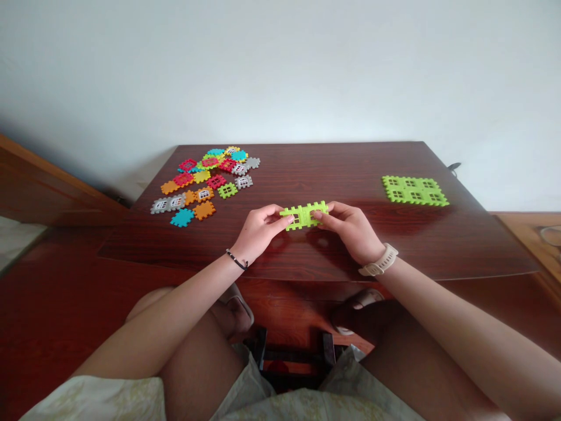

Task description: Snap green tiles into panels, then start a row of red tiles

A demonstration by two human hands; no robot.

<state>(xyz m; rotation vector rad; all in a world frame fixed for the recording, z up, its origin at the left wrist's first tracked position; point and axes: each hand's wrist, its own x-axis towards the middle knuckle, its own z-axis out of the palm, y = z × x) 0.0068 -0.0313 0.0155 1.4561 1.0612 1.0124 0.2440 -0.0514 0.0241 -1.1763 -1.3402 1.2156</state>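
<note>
So the left hand [259, 231] and the right hand [350, 231] are both pinching the same lime green block [303, 215], one at each end, with the fingers curled in and closed on its notched edges. It's a flat plastic piece with little window cutouts, and it's being held low over the table [372, 164], right in front of the person. Can't really tell if its lower edge is touching the wood. A thin black bracelet [237, 259] is sitting on the left wrist, and a chunky cream watch [379, 261] is strapped around the right one. Off to the left, a loose heap of tiles [205, 181] is lying on the table in orange, red, yellow, teal, gray and green, some of them overlapping. Over to the right, well apart from the hands, a bigger green panel [414, 190] is lying flat, looking like several tiles joined up. Down below the table edge, the person's bare knees [201, 351] are poking out of light shorts [307, 404], and a white wall [280, 70] is rising behind everything.
</note>
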